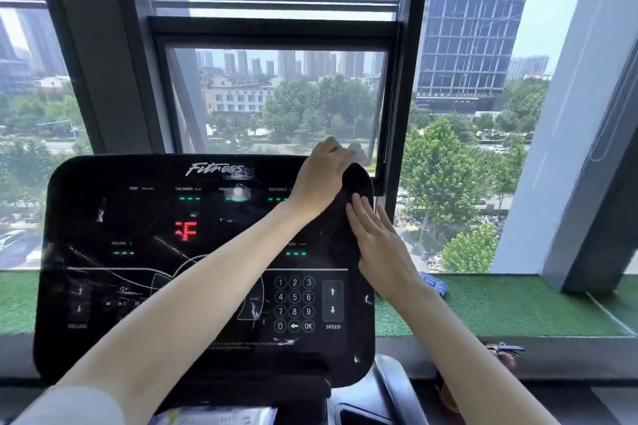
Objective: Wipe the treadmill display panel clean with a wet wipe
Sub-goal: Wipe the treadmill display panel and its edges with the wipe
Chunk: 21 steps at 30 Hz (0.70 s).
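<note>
The black treadmill display panel [145,217] fills the lower middle of the head view, with smears across its glossy face and red and green digits lit. My left hand [321,176] reaches across to the panel's top right corner and grips a white wet wipe [357,150], which is pressed against that corner and mostly hidden by the fingers. My right hand [376,235] lies flat with straight fingers on the panel's right edge, just below the left hand.
A blue wet-wipe pack [433,283] lies on the green turf ledge [518,304] to the right of the panel. Windows stand close behind. A grey handlebar [392,379] curves below the panel's lower right corner.
</note>
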Available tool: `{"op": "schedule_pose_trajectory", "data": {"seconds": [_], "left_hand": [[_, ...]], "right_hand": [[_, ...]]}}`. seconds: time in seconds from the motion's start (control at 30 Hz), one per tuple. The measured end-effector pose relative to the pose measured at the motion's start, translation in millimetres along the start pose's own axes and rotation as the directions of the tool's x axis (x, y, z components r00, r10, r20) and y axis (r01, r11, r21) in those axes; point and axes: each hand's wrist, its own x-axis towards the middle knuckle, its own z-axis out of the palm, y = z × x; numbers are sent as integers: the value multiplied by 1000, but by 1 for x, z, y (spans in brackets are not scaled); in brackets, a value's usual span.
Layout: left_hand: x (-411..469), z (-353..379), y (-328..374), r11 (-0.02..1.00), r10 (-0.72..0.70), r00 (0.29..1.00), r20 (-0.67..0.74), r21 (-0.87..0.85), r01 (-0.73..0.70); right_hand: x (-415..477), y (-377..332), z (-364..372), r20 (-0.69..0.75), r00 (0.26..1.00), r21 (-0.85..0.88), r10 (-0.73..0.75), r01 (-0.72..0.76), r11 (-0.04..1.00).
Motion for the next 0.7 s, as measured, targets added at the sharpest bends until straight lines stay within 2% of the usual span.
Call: {"op": "schedule_pose_trajectory", "data": {"seconds": [0.03,0.13,0.17,0.27,0.3,0.33,0.4,0.43,0.47,0.53,0.57,0.6,0.63,0.67,0.7], "left_hand": [[-1,0,3,1000,12,1000,10,9,-12],[-11,1,14,978,206,952,228,-11,-209],[-9,-2,14,978,205,945,253,-10,-209],[3,-4,5,999,23,993,116,27,-26],[-1,-2,7,998,22,995,100,54,-28],[-7,1,11,990,83,986,145,97,-98],[-26,10,18,947,260,912,317,102,-305],[-29,10,17,930,305,879,365,84,-358],[-25,10,13,929,308,879,365,85,-361],[-11,6,5,976,161,959,232,106,-190],[-8,5,3,992,67,987,146,98,-82],[-9,5,3,995,33,994,108,94,-43],[-13,6,6,988,82,987,137,117,-98],[-20,9,10,967,186,957,225,132,-219],[-30,11,15,932,294,897,331,110,-346]], "right_hand": [[-1,0,0,-5,1000,10,4,-4,1000],[-2,0,0,-8,1000,17,-2,2,1000],[-2,-1,-1,-15,1000,20,0,0,1000],[-6,-3,-6,-62,997,57,35,-31,998],[-11,-3,-9,-85,995,69,47,-42,997],[-18,-3,-12,-101,993,74,57,-50,996],[-36,-3,-13,-97,993,52,67,-62,997],[-45,-3,-12,-77,995,30,67,-65,997],[-54,-3,-8,-50,997,12,67,-66,998],[-65,-5,0,-6,998,-2,60,-60,998],[-68,-6,3,5,998,2,57,-57,998],[-70,-7,6,10,998,8,54,-54,998],[-70,-8,8,15,999,11,52,-52,999],[-70,-8,10,21,998,11,51,-52,999],[-70,-10,12,31,998,12,51,-52,999]]}}
